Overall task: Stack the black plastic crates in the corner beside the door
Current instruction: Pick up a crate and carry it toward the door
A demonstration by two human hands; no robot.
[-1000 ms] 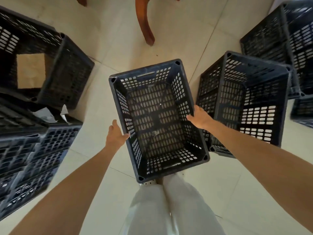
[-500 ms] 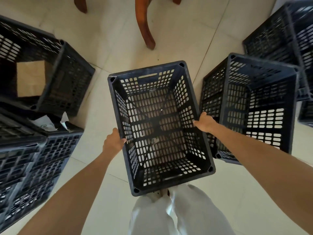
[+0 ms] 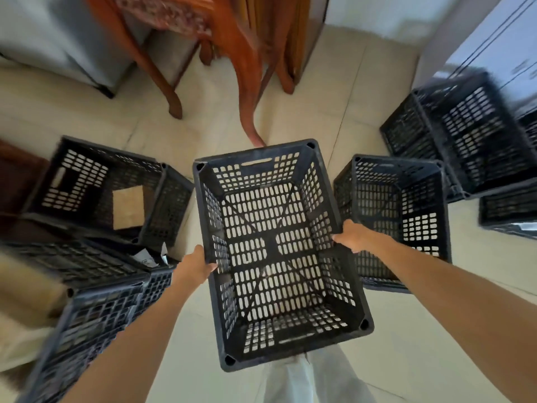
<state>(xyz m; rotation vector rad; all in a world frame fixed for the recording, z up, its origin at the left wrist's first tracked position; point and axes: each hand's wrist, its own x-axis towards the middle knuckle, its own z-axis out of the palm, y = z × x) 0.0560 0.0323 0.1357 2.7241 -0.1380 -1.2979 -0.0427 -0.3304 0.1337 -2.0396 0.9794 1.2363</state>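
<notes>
Since a second ago the held crate (image 3: 279, 251) has come up off the tiled floor (image 3: 319, 117) and fills more of the view, with chair legs (image 3: 247, 91) now visible past its far end. The left hand (image 3: 195, 264) grips its left rim and the right hand (image 3: 350, 235) its right rim. Its mouth faces up, long axis running away from the person; right of it stands another crate (image 3: 406, 216), left of it a crate holding cardboard (image 3: 128, 207).
</notes>
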